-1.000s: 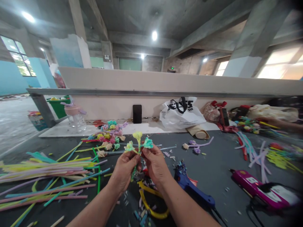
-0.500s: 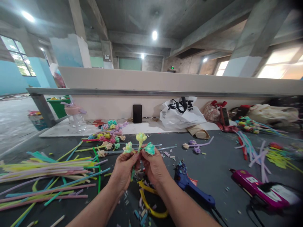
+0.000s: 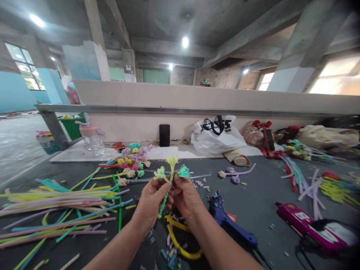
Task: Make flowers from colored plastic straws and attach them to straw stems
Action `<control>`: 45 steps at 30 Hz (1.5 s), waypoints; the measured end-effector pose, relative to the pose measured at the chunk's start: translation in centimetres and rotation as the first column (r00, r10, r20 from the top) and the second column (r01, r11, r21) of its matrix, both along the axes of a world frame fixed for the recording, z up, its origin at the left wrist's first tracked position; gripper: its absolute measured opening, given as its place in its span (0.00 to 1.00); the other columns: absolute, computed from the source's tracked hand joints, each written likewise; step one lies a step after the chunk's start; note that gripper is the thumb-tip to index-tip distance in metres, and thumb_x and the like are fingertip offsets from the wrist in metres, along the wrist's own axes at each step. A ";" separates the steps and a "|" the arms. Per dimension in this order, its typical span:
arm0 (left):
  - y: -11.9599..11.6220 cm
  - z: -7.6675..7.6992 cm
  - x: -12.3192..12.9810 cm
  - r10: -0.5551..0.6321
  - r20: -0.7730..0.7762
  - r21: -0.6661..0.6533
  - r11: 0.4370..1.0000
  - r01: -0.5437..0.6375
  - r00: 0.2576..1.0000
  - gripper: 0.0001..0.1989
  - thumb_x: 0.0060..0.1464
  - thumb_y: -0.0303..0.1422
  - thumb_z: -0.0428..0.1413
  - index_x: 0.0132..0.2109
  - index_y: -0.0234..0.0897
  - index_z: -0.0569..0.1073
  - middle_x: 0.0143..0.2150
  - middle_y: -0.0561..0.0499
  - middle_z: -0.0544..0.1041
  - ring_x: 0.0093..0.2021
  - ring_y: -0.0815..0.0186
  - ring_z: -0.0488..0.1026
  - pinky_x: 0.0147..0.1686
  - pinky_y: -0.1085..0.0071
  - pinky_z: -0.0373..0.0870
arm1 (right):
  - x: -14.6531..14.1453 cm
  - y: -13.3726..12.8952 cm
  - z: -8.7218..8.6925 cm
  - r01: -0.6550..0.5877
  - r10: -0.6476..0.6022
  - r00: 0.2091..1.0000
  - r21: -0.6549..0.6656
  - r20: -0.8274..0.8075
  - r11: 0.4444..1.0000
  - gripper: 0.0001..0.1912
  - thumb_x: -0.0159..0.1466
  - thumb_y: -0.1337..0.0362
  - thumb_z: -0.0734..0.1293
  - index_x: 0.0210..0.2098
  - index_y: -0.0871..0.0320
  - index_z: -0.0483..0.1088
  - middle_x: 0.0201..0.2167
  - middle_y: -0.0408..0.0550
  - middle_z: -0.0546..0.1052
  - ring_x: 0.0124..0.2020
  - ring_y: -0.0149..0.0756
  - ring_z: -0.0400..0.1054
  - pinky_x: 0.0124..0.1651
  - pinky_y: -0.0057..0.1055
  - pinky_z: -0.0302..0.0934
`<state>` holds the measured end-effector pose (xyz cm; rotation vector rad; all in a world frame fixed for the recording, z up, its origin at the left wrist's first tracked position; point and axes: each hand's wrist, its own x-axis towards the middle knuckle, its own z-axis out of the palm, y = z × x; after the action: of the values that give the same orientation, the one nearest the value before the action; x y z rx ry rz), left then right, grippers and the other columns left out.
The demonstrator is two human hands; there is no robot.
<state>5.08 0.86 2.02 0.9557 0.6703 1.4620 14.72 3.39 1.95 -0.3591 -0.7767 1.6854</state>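
Both my hands close on a small pipe-cleaner flower sprig in the middle of the view. It carries a yellow flower on top, a pale yellow-green flower at left and a teal flower at right. Its twisted green stem slants down between the hands. My left hand pinches the sprig with thumb and fingers. My right hand grips it below the teal flower, with some fingertips hidden. Under the hands lie yellow-handled pliers, partly covered by my right forearm.
Pipe cleaners spread over the left of the dark table, with finished flowers behind. A blue glue gun and a magenta corded tool lie at right. A phone and white bag stand at the back.
The sprig has turned in my hands, and its green stem now shows between them, slanting down to the left. The yellow flower stands slightly higher. Both hands still hold on.
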 end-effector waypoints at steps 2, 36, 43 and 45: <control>-0.2 0.1 0.0 0.031 -0.001 0.011 0.999 -0.031 1.000 0.08 0.49 0.33 0.57 0.38 0.37 0.69 0.24 0.59 0.70 0.17 0.74 0.66 0.14 0.78 0.64 | 0.2 0.1 0.0 -0.054 0.054 0.999 0.006 -0.005 0.999 0.10 0.55 0.60 0.69 0.33 0.55 0.65 0.20 0.37 0.72 0.09 0.27 0.61 0.10 0.24 0.56; -1.5 3.2 -7.9 -0.054 -0.005 0.053 0.997 0.054 0.999 0.09 0.43 0.32 0.62 0.31 0.34 0.71 0.25 0.53 0.72 0.26 0.69 0.70 0.24 0.73 0.70 | 5.1 -6.4 0.6 -0.307 -0.451 -0.496 0.336 0.742 0.891 0.33 0.47 0.69 0.66 0.54 0.51 0.62 0.52 0.53 0.66 0.52 0.50 0.59 0.51 0.44 0.54; -2.3 2.5 -9.0 -0.242 0.156 0.055 0.970 0.236 0.958 0.07 0.44 0.31 0.62 0.32 0.33 0.73 0.30 0.50 0.72 0.29 0.68 0.70 0.27 0.72 0.69 | 5.5 -5.3 1.0 -0.372 -0.419 -0.261 0.310 0.870 0.875 0.33 0.48 0.75 0.61 0.54 0.58 0.62 0.48 0.55 0.72 0.49 0.43 0.66 0.52 0.36 0.56; -2.4 2.5 -9.0 -0.247 0.167 0.064 0.969 0.240 0.955 0.07 0.44 0.31 0.62 0.31 0.35 0.72 0.30 0.51 0.72 0.29 0.67 0.71 0.27 0.72 0.69 | 5.5 -4.9 1.2 -0.329 -0.324 -0.145 0.263 0.935 0.907 0.32 0.47 0.75 0.62 0.52 0.57 0.64 0.46 0.54 0.73 0.47 0.42 0.68 0.49 0.35 0.59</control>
<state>-3.94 -1.54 4.57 0.8975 0.3801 1.3252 20.19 -1.54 3.12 -1.4868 -2.3237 0.7475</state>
